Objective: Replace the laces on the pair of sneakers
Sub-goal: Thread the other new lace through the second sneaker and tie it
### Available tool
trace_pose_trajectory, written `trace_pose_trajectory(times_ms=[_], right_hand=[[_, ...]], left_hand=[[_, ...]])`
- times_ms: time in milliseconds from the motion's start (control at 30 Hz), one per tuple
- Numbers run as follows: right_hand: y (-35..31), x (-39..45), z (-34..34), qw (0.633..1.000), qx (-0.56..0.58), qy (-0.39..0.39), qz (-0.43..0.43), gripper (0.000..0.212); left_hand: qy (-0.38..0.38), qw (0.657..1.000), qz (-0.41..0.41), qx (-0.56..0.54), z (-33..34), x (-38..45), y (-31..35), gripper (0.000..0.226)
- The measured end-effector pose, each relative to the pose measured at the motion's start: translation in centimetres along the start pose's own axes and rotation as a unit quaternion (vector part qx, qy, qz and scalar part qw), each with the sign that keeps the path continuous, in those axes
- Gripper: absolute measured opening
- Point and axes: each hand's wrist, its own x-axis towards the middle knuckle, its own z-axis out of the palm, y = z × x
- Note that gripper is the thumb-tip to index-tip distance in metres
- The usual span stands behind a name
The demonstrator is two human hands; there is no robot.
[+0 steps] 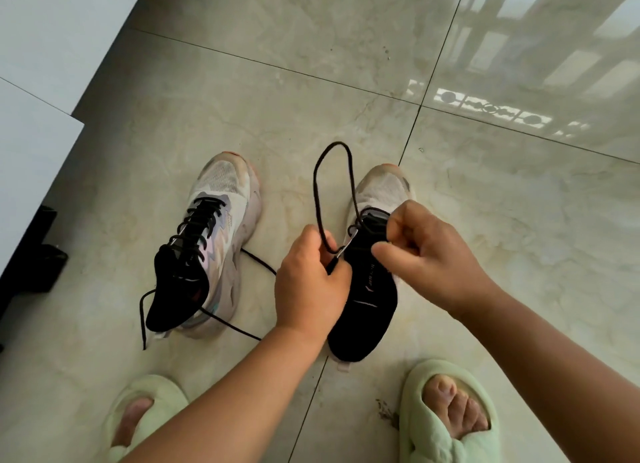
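1. Two white-and-black sneakers stand side by side on a glossy marbled tile floor [311, 81], toes pointing to the far side; the left sneaker [211, 244] is well apart from the right sneaker [370, 275], which sits near the centre of the scene.
2. The left sneaker is laced up its front with a black lace [199, 227]; the loose ends of that lace trail on the floor to the near left and to the right of the shoe.
3. The right sneaker carries a second black lace [320, 185], threaded only at the far eyelets; it rises in a tall loop above the toe and comes down to the hands.
4. The left hand [308, 282] hovers over the left edge of the right sneaker; its fingers are curled round the black lace, pinching it near its tip beside an eyelet loop.
5. The right hand [426, 251] is over the right side of the same shoe, fingers curled, thumb pointing left across the black tongue; it seems to pinch the shoe's edge or the lace, yet which one I cannot tell.
6. Two feet in pale green slippers stand at the near edge: the left slipper [152, 410] and the right slipper [446, 414].
7. White furniture [38, 81] fills the far left; dark objects [41, 251] lie at its foot.
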Motion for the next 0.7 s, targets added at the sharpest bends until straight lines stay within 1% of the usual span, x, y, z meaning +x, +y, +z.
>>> trace_pose_trajectory(times_ms=[33,67,100,133,200,267,333,433,600,700], right_hand=[[0.3,0.0,-0.2,0.996,-0.085,-0.001,-0.025,0.018],[0.6,-0.2,-0.6,0.984,-0.171,-0.002,-0.054,0.016],[1.1,-0.3,-1.2,0.971,-0.228,-0.002,-0.073,0.014],[1.6,-0.4,-1.9,0.962,-0.262,0.0,-0.072,0.013],[3.0,-0.7,-3.5,0.953,-0.3,0.018,-0.035,0.014],[4.1,-0.9,-4.5,0.947,-0.317,0.045,0.002,0.015],[4.5,-0.9,-4.4,0.944,-0.324,0.056,0.004,0.015],[3.8,-0.4,-3.0,0.94,-0.337,0.051,-0.006,0.011],[1.6,1.1,-0.5,0.947,-0.317,0.023,-0.054,0.04],[0.7,2.1,1.0,0.961,-0.27,0.006,-0.058,0.045]], left_hand=[[0.009,1.0,-0.001,0.005,-0.1,0.2,-0.1,0.027],[0.018,1.0,-0.003,0.008,-0.2,0.4,-0.2,0.026],[0.03,0.999,-0.007,0.009,-0.4,0.7,-0.5,0.025],[0.042,0.999,-0.014,0.009,-0.8,0.9,-0.9,0.026],[0.07,0.997,-0.041,0.005,-1.6,1.5,-1.9,0.029],[0.083,0.995,-0.061,-0.003,-2.4,1.8,-2.8,0.032],[0.081,0.994,-0.066,-0.017,-2.8,2.1,-3.2,0.033],[0.072,0.995,-0.064,-0.034,-2.9,2.4,-3.4,0.032],[0.028,0.997,-0.058,-0.03,-3.3,2.9,-3.2,0.032],[0.005,0.998,-0.042,-0.042,-3.1,3.2,-2.7,0.029]])
